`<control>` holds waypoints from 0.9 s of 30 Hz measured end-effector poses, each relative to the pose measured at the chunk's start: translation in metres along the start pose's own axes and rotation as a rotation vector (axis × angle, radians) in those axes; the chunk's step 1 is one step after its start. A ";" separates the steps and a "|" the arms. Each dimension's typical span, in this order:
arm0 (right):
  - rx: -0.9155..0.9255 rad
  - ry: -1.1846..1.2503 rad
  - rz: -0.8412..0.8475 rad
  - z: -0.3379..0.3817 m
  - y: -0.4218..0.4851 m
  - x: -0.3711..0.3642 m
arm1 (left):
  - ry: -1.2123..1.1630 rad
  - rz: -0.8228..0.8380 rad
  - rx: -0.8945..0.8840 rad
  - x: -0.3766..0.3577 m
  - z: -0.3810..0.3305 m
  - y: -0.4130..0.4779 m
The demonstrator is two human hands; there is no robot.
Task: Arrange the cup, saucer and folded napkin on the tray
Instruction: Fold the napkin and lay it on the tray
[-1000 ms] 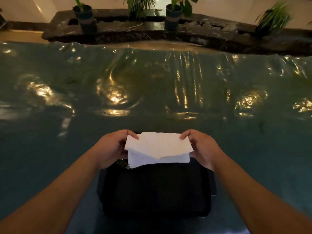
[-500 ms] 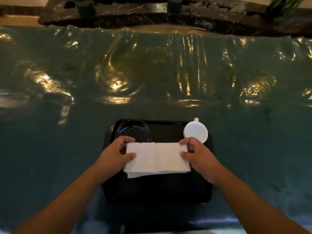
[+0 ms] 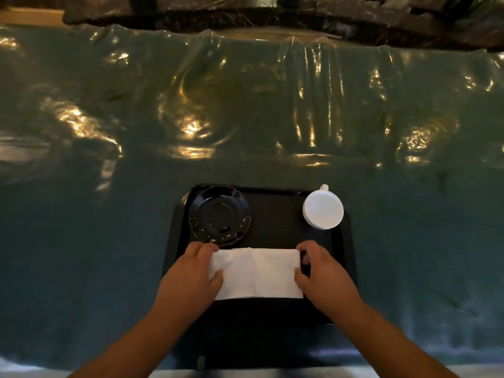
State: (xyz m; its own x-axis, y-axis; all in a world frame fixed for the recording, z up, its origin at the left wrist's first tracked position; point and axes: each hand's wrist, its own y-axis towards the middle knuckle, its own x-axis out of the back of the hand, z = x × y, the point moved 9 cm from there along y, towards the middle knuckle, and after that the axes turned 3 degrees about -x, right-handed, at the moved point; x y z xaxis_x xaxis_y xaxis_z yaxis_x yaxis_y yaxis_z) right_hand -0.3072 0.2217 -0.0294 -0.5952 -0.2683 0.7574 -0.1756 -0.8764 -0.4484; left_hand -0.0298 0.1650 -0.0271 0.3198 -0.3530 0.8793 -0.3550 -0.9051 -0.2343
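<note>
A black tray lies on the table in front of me. On its far left sits a black saucer. A white cup stands at the tray's far right corner, its handle pointing away from me. A folded white napkin lies flat on the near half of the tray. My left hand holds the napkin's left edge, thumb on top. My right hand pinches its right edge.
The table is covered by a wrinkled, shiny teal plastic sheet with bright glare spots. A dark stone ledge with plant pots runs along the far side. The table's near edge shows at the bottom.
The napkin was held up above the tray, then lowered and laid flat on its near half. Both hands came down with it. The view tilted down, revealing the saucer and cup.
</note>
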 end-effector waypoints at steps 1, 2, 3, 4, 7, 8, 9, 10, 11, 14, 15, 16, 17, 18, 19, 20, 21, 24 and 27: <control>0.059 -0.061 -0.078 0.006 -0.004 0.006 | 0.071 -0.073 -0.074 0.003 -0.008 -0.004; 0.132 -0.110 -0.138 0.013 -0.008 0.008 | 0.113 -0.136 -0.165 0.004 -0.018 -0.007; 0.211 -0.148 -0.177 0.021 -0.012 0.006 | 0.130 -0.171 -0.254 0.002 -0.028 -0.010; 0.285 -0.186 -0.190 0.028 -0.016 0.000 | 0.134 -0.174 -0.322 -0.004 -0.034 -0.011; 0.402 -0.303 -0.117 0.040 -0.018 -0.028 | 0.188 -0.112 -0.399 -0.027 -0.043 -0.006; 0.409 -0.340 -0.096 0.040 -0.016 -0.037 | 0.227 -0.103 -0.411 -0.033 -0.044 -0.005; 0.406 -0.373 -0.079 0.039 -0.015 -0.044 | 0.258 -0.099 -0.423 -0.037 -0.044 -0.005; 0.400 -0.402 -0.065 0.036 -0.013 -0.050 | 0.280 -0.098 -0.436 -0.041 -0.043 -0.005; 0.391 -0.422 -0.052 0.033 -0.012 -0.054 | 0.299 -0.102 -0.451 -0.043 -0.041 -0.006; 0.388 -0.446 -0.029 0.025 -0.010 -0.062 | 0.342 -0.144 -0.519 -0.049 -0.036 -0.012; 0.397 -0.447 -0.034 0.024 -0.011 -0.063 | 0.344 -0.170 -0.543 -0.050 -0.035 -0.015; 0.402 -0.445 -0.036 0.024 -0.011 -0.063 | 0.336 -0.194 -0.560 -0.051 -0.034 -0.017; 0.404 -0.443 -0.034 0.023 -0.011 -0.064 | 0.323 -0.206 -0.566 -0.052 -0.034 -0.019; 0.402 -0.444 -0.028 0.023 -0.011 -0.065 | 0.307 -0.207 -0.561 -0.053 -0.032 -0.020; 0.399 -0.446 -0.020 0.023 -0.012 -0.065 | 0.292 -0.198 -0.546 -0.055 -0.030 -0.020; 0.394 -0.448 -0.014 0.022 -0.012 -0.065 | 0.280 -0.183 -0.527 -0.057 -0.027 -0.020; 0.391 -0.452 -0.010 0.021 -0.013 -0.066 | 0.269 -0.164 -0.508 -0.060 -0.023 -0.020; 0.390 -0.462 -0.004 0.020 -0.016 -0.067 | 0.243 -0.120 -0.499 -0.066 -0.016 -0.021; 0.398 -0.468 -0.009 0.019 -0.019 -0.069 | 0.242 -0.088 -0.492 -0.071 -0.013 -0.023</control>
State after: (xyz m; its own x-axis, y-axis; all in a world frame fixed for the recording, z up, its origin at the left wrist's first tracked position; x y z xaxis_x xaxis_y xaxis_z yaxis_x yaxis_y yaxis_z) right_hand -0.2479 0.2493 -0.0637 -0.1717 -0.3285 0.9288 0.1806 -0.9373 -0.2981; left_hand -0.0556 0.2139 -0.0793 0.1768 -0.1637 0.9705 -0.7227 -0.6910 0.0150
